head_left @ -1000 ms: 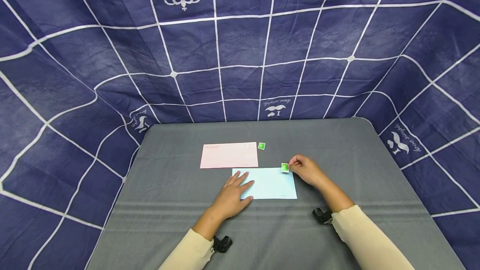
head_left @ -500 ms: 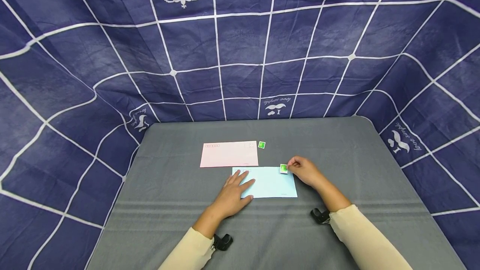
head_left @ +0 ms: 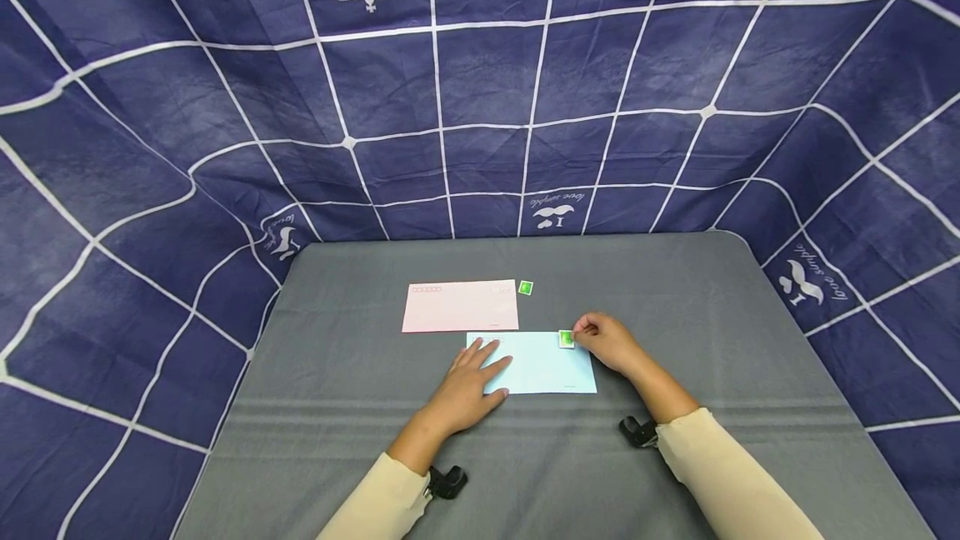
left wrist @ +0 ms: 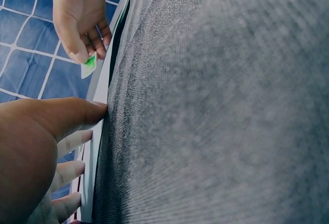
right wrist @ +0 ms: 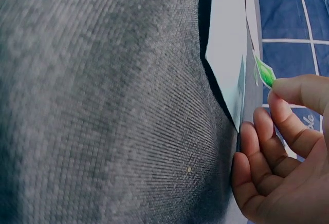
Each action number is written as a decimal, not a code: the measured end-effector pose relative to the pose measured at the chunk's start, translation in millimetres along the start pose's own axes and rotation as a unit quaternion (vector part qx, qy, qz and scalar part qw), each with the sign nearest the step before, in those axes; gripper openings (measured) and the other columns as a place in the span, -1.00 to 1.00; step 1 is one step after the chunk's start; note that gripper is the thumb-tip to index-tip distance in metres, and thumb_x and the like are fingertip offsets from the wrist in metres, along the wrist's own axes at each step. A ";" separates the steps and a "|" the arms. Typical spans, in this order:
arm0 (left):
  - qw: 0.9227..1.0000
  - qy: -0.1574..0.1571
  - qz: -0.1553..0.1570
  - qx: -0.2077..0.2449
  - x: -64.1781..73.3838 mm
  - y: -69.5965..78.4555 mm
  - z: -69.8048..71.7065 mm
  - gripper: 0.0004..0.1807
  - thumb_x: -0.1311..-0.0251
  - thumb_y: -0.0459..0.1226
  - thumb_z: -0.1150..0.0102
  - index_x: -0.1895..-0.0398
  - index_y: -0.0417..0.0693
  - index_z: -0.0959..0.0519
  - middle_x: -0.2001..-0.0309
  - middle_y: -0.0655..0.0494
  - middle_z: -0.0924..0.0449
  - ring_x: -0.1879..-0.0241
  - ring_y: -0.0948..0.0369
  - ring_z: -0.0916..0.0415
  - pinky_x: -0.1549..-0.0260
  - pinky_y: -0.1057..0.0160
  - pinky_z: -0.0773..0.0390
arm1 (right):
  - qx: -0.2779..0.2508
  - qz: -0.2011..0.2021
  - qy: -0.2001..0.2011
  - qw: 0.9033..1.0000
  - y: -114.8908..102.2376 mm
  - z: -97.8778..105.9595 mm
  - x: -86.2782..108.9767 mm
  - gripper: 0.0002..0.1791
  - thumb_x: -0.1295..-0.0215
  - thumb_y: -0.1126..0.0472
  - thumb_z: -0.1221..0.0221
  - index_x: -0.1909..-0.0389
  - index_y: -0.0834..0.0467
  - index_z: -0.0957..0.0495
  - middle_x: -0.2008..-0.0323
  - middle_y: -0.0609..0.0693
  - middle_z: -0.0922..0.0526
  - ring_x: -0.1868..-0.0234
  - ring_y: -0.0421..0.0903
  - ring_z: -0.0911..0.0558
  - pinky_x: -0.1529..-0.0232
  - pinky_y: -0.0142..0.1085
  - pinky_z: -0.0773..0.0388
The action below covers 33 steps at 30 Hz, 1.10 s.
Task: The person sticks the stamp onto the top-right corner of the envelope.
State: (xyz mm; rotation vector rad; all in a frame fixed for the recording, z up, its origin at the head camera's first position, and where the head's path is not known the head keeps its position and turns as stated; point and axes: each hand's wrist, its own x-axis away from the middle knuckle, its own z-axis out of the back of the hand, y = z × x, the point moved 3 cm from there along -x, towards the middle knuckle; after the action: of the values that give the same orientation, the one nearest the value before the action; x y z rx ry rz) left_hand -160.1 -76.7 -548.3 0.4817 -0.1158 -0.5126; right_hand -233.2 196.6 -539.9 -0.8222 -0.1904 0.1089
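A light blue envelope (head_left: 543, 369) lies flat on the grey table. My left hand (head_left: 467, 390) rests with spread, straight fingers on its left part, covering some of the printed boxes there. Between thumb and forefinger my right hand (head_left: 606, 340) pinches a green stamp (head_left: 566, 339) by its edge, over the envelope's top right corner. In the right wrist view the stamp (right wrist: 265, 72) tilts up from the fingertips, above the envelope (right wrist: 226, 44); the other fingers are curled beneath. The left wrist view shows the stamp (left wrist: 89, 66) hanging from the right hand (left wrist: 82, 23).
Behind the blue envelope lies a pink envelope (head_left: 460, 307). A second green stamp (head_left: 526, 287) is on the table beside its upper right corner. The grey cloth-covered table (head_left: 360, 440) is bordered by a blue curtain (head_left: 480, 90) with white lines at the back and sides.
My right hand has shifted slightly left with the stamp, bringing it a little further in from the blue envelope's right edge. My left hand keeps its place on the envelope.
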 end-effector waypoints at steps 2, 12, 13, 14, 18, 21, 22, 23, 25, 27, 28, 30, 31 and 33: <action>1.000 0.000 0.002 0.000 -0.5 -0.8 -1.1 -0.41 -0.36 -0.06 -0.20 -0.43 0.06 -0.44 -0.56 -0.07 -0.20 -0.59 -0.17 -0.01 -0.50 -0.27 -0.06 | 0.004 0.000 0.003 1.000 -0.5 -0.3 0.1 -0.85 -0.37 0.20 -0.20 0.25 0.24 -0.61 0.25 0.09 -0.60 0.24 -0.11 -0.56 0.18 -0.29 -0.47; 1.000 -0.005 0.008 0.005 -1.2 -1.2 -1.8 -0.41 -0.36 -0.05 -0.19 -0.44 0.07 -0.43 -0.57 -0.05 -0.18 -0.60 -0.16 0.01 -0.51 -0.26 -0.03 | 0.029 0.010 0.021 0.999 1.5 -5.5 -0.8 -0.88 -0.32 0.22 -0.19 0.33 0.21 -0.61 0.35 0.01 -0.49 0.34 -0.16 -0.44 0.28 -0.36 -0.36; 1.000 -0.004 0.007 0.005 -1.4 -1.4 -1.9 -0.41 -0.36 -0.06 -0.19 -0.44 0.07 -0.44 -0.57 -0.06 -0.18 -0.60 -0.16 0.01 -0.51 -0.26 -0.03 | 0.029 0.010 0.022 0.999 1.5 -5.8 -0.8 -0.88 -0.32 0.22 -0.20 0.33 0.21 -0.61 0.35 0.01 -0.49 0.34 -0.15 -0.45 0.27 -0.35 -0.37; 1.000 -0.003 0.007 0.005 -1.6 -1.7 -2.2 -0.41 -0.36 -0.06 -0.19 -0.44 0.07 -0.44 -0.57 -0.06 -0.19 -0.60 -0.16 0.01 -0.51 -0.26 -0.04 | 0.032 0.011 0.022 0.999 1.4 -6.1 -0.9 -0.88 -0.32 0.22 -0.20 0.33 0.20 -0.61 0.34 0.01 -0.50 0.33 -0.14 -0.45 0.26 -0.34 -0.37; 1.000 -0.002 0.008 0.004 -2.0 -2.4 -2.8 -0.41 -0.35 -0.06 -0.20 -0.43 0.07 -0.44 -0.56 -0.06 -0.20 -0.59 -0.16 0.00 -0.51 -0.26 -0.04 | 0.037 0.012 0.021 0.999 1.1 -6.6 -1.5 -0.88 -0.33 0.21 -0.20 0.33 0.20 -0.60 0.34 0.02 -0.49 0.33 -0.12 -0.45 0.26 -0.32 -0.36; 1.000 -0.003 0.008 0.005 -1.9 -2.4 -3.0 -0.41 -0.36 -0.06 -0.20 -0.44 0.08 -0.44 -0.57 -0.05 -0.19 -0.60 -0.16 0.00 -0.51 -0.26 -0.04 | 0.041 0.014 0.020 0.999 1.3 -6.4 -2.2 -0.89 -0.33 0.22 -0.20 0.33 0.20 -0.60 0.34 0.03 -0.49 0.34 -0.12 -0.44 0.26 -0.31 -0.36; 1.000 -0.003 0.008 0.005 -2.0 -2.2 -2.8 -0.41 -0.36 -0.06 -0.19 -0.44 0.08 -0.43 -0.57 -0.05 -0.19 -0.60 -0.16 0.01 -0.51 -0.26 -0.04 | 0.043 0.017 0.021 0.999 1.4 -6.2 -2.6 -0.89 -0.33 0.23 -0.20 0.34 0.20 -0.59 0.35 0.03 -0.49 0.34 -0.12 -0.44 0.26 -0.31 -0.36; 1.000 -0.004 0.009 0.005 -2.0 -2.0 -2.5 -0.41 -0.36 -0.06 -0.19 -0.44 0.08 -0.43 -0.57 -0.04 -0.18 -0.60 -0.15 0.01 -0.51 -0.26 -0.03 | 0.046 0.019 0.022 0.999 1.5 -6.0 -3.0 -0.89 -0.33 0.23 -0.20 0.34 0.20 -0.59 0.35 0.04 -0.49 0.34 -0.12 -0.43 0.27 -0.30 -0.36; 1.000 -0.003 0.008 0.005 -2.2 -1.9 -2.0 -0.41 -0.36 -0.06 -0.19 -0.45 0.08 -0.42 -0.57 -0.04 -0.18 -0.60 -0.15 0.02 -0.51 -0.26 -0.03 | 0.051 0.023 0.025 0.998 1.0 -5.6 -3.9 -0.90 -0.33 0.24 -0.19 0.34 0.19 -0.59 0.36 0.04 -0.49 0.34 -0.12 -0.43 0.26 -0.29 -0.36; 1.000 -0.001 0.007 0.004 -2.2 -1.7 -1.4 -0.41 -0.36 -0.06 -0.19 -0.44 0.07 -0.43 -0.57 -0.05 -0.19 -0.60 -0.16 0.01 -0.51 -0.27 -0.04 | 0.056 0.026 0.027 0.998 0.9 -5.6 -4.6 -0.90 -0.34 0.24 -0.19 0.35 0.18 -0.58 0.37 0.03 -0.49 0.35 -0.12 -0.43 0.27 -0.29 -0.35; 1.000 -0.001 0.006 0.004 -2.1 -1.5 -1.0 -0.41 -0.37 -0.06 -0.19 -0.45 0.07 -0.43 -0.57 -0.05 -0.18 -0.60 -0.16 0.01 -0.51 -0.27 -0.04 | 0.060 0.027 0.027 0.997 1.1 -5.7 -4.9 -0.90 -0.34 0.24 -0.19 0.36 0.18 -0.58 0.37 0.03 -0.49 0.35 -0.12 -0.43 0.27 -0.29 -0.35; 1.000 -0.003 0.005 0.002 -2.0 -1.5 -1.0 -0.41 -0.37 -0.05 -0.18 -0.45 0.07 -0.42 -0.57 -0.05 -0.18 -0.60 -0.16 0.01 -0.51 -0.27 -0.04 | 0.064 0.025 0.027 0.997 1.6 -6.1 -5.2 -0.90 -0.34 0.23 -0.19 0.36 0.17 -0.57 0.38 0.02 -0.50 0.35 -0.12 -0.43 0.28 -0.29 -0.34; 1.000 -0.004 0.005 0.003 -1.9 -1.4 -1.0 -0.41 -0.37 -0.05 -0.18 -0.45 0.08 -0.42 -0.57 -0.05 -0.17 -0.60 -0.16 0.02 -0.51 -0.27 -0.04 | 0.066 0.023 0.027 0.997 2.1 -6.3 -5.3 -0.89 -0.34 0.22 -0.19 0.36 0.17 -0.57 0.38 0.02 -0.50 0.35 -0.13 -0.43 0.28 -0.29 -0.34; 1.000 -0.005 0.004 0.002 -1.8 -1.2 -0.9 -0.41 -0.38 -0.04 -0.17 -0.45 0.08 -0.41 -0.58 -0.05 -0.17 -0.60 -0.16 0.02 -0.51 -0.27 -0.03 | 0.067 0.018 0.026 0.997 3.0 -6.9 -5.4 -0.89 -0.34 0.20 -0.20 0.36 0.16 -0.57 0.38 0.01 -0.50 0.35 -0.13 -0.43 0.28 -0.29 -0.33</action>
State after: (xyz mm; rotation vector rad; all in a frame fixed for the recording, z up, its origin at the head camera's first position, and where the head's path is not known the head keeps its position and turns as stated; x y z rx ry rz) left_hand -161.9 -76.3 -549.7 0.4828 -0.1292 -0.5071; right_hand -237.1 192.8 -547.3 -0.6938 -0.1168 0.1331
